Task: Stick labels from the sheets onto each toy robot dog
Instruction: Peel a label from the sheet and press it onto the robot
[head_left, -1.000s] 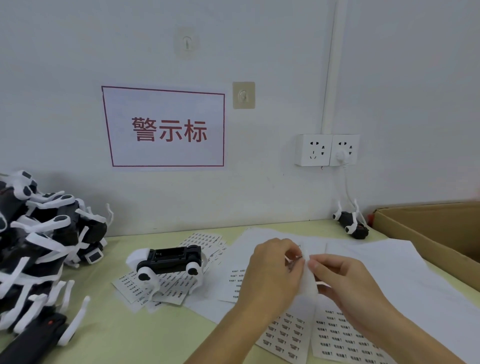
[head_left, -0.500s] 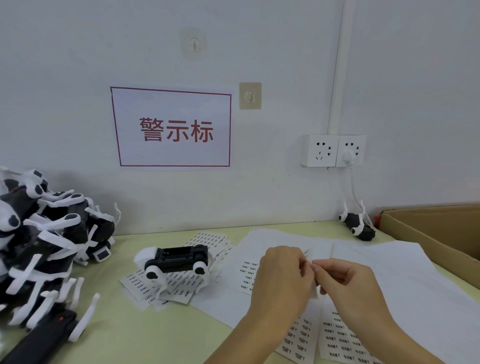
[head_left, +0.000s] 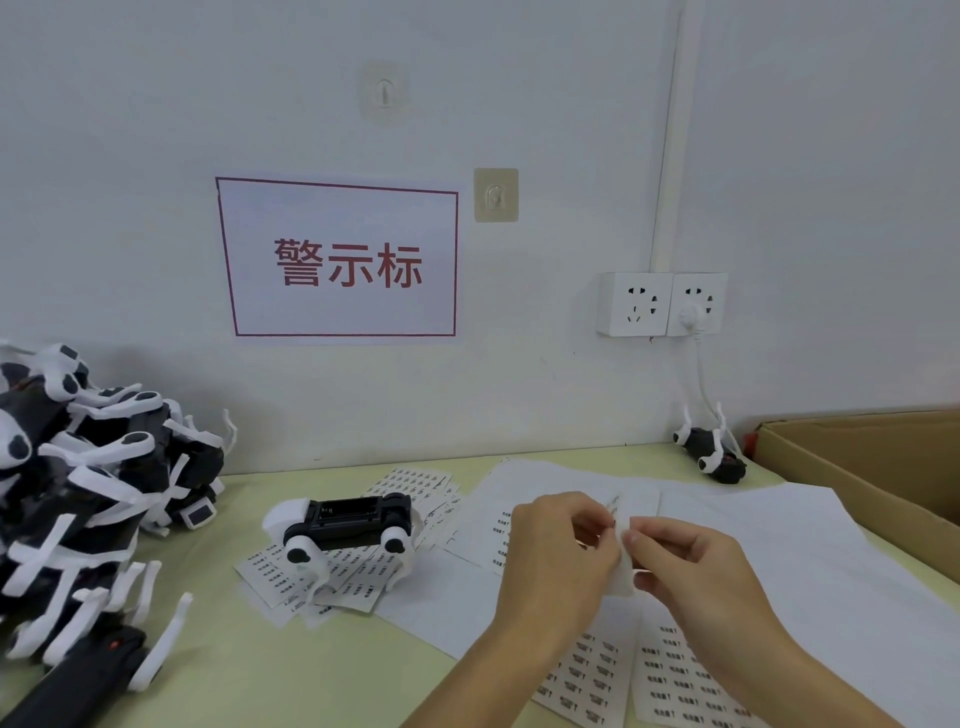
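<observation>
Peeling a label: left hand (head_left: 558, 551) and right hand (head_left: 685, 564) both pinch a small strip (head_left: 623, 571) above the sheets (head_left: 675, 675).
Next, probably: free the label, carry it left to the dog (head_left: 345, 522) lying on its back.

Black-and-white toy robot dogs (head_left: 93, 499), white label sheets (head_left: 675, 680) with rows of black print, a pale yellow-green surface (head_left: 291, 670), a brown cardboard box (head_left: 857, 467).

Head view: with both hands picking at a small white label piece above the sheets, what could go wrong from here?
1. The left hand and right hand both pinch the small white label piece; it could curl or stick to a fingertip.
2. The black-and-white toy robot dog lying belly-up rests on loose printed label sheets; lifting it might drag them.
</observation>
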